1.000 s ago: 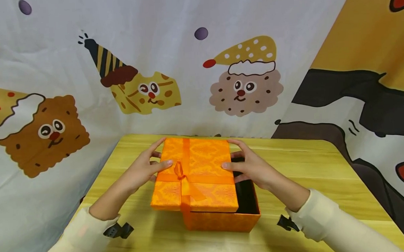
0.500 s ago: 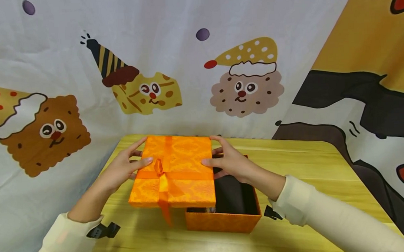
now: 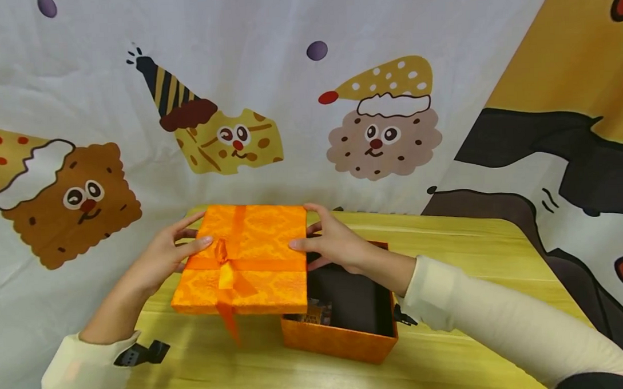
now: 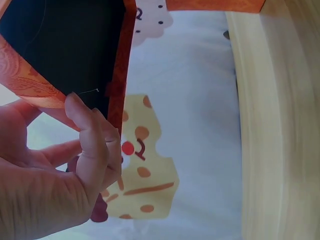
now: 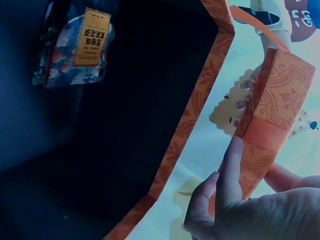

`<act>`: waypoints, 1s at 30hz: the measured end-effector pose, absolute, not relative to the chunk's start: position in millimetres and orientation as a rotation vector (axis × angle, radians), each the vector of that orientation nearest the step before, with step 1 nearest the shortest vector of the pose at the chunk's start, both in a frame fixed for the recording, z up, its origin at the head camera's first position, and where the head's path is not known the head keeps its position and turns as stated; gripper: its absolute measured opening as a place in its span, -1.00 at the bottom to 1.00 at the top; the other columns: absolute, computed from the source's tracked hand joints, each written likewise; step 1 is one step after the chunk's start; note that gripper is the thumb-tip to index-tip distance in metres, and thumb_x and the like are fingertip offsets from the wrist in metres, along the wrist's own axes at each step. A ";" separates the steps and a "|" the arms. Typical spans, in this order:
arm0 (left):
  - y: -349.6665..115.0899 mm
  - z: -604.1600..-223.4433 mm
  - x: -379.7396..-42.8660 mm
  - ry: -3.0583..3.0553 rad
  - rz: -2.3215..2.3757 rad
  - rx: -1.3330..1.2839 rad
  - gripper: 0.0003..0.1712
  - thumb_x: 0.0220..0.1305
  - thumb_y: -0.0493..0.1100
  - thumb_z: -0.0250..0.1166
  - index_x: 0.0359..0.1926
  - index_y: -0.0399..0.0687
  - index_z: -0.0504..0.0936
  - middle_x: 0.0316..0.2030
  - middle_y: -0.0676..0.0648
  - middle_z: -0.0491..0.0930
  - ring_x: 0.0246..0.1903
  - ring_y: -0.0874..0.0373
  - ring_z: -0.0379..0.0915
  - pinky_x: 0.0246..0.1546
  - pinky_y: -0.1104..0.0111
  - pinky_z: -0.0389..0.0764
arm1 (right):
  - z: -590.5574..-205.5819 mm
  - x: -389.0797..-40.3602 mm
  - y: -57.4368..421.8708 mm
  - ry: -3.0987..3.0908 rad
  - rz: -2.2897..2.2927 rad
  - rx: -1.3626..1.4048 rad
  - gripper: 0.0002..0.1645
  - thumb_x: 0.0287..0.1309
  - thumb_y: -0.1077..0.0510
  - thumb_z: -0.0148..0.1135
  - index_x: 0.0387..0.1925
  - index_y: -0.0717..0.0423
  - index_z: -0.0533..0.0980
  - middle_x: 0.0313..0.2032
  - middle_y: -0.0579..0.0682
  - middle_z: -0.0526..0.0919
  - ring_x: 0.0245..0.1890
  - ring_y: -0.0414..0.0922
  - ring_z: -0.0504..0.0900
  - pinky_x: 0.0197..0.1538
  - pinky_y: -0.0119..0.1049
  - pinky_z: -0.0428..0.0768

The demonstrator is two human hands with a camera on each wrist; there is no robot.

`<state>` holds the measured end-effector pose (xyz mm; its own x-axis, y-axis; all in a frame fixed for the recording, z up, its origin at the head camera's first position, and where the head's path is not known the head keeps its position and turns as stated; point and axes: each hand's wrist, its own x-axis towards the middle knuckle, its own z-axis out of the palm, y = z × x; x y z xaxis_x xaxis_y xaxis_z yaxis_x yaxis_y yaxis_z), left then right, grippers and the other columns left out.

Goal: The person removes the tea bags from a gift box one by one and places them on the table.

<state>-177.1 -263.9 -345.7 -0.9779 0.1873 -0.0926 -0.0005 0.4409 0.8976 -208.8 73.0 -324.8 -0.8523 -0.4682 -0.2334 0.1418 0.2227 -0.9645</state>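
An orange patterned gift box lid (image 3: 271,233) with a ribbon and bow is raised between both hands. My left hand (image 3: 161,257) grips its left edge, thumb on top and fingers at the side. On the opposite edge my right hand (image 3: 336,245) grips it the same way. The left wrist view shows the lid's black underside (image 4: 65,45) above the curled fingers. Below and to the right stands the uncovered orange box (image 3: 342,339), partly hidden by the lid and right arm. Inside its dark interior lies a blue floral packet (image 5: 70,57) with a gold label (image 5: 93,37).
The box stands on a yellow wood-grain table (image 3: 474,280). Behind the table hangs a white cloth (image 3: 265,59) printed with cartoon biscuits and cheese. The lid's ribbon tail (image 3: 229,323) dangles over its front edge.
Both hands have carried the lid leftward off the box, uncovering more of the dark inside and the packet. The box has stayed nearly in place.
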 end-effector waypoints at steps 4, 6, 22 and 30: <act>-273.6 -343.5 -180.2 2.536 1.541 0.163 -0.13 0.54 0.07 0.20 0.66 0.03 -0.02 0.41 -0.45 0.18 0.16 -0.28 0.42 -0.10 0.12 0.63 | -322.4 -211.4 62.2 2.008 -1.672 -0.281 0.08 0.34 0.20 0.36 0.62 -0.19 -0.10 0.30 0.29 0.27 0.07 0.16 0.66 -0.14 0.06 0.76; -279.5 -343.3 -182.1 2.555 1.517 0.151 -0.14 0.54 0.08 0.18 0.65 -0.01 0.00 0.41 -0.45 0.18 0.17 -0.27 0.40 -0.09 0.12 0.61 | -323.2 -212.5 56.0 1.996 -1.671 -0.281 0.07 0.36 0.21 0.34 0.62 -0.18 -0.12 0.32 0.29 0.25 0.08 0.16 0.65 -0.14 0.05 0.76; -305.4 -349.7 -195.9 2.666 1.388 0.066 -0.12 0.53 0.18 0.15 0.61 -0.21 0.09 0.44 -0.49 0.20 0.26 -0.38 0.35 -0.18 0.36 0.61 | -331.0 -221.9 25.6 1.965 -1.671 -0.262 0.12 0.34 0.23 0.35 0.64 -0.17 -0.15 0.40 0.37 0.18 0.05 0.16 0.68 -0.01 0.10 0.72; -313.3 -362.3 -202.7 2.678 1.384 0.068 -0.16 0.55 0.13 0.15 0.51 -0.41 0.19 0.35 -0.43 0.32 0.15 -0.22 0.42 -0.20 0.38 0.62 | -341.9 -229.7 16.2 2.011 -1.620 -0.282 0.12 0.33 0.22 0.36 0.65 -0.15 -0.13 0.41 0.37 0.20 0.00 0.14 0.70 -0.02 0.03 0.74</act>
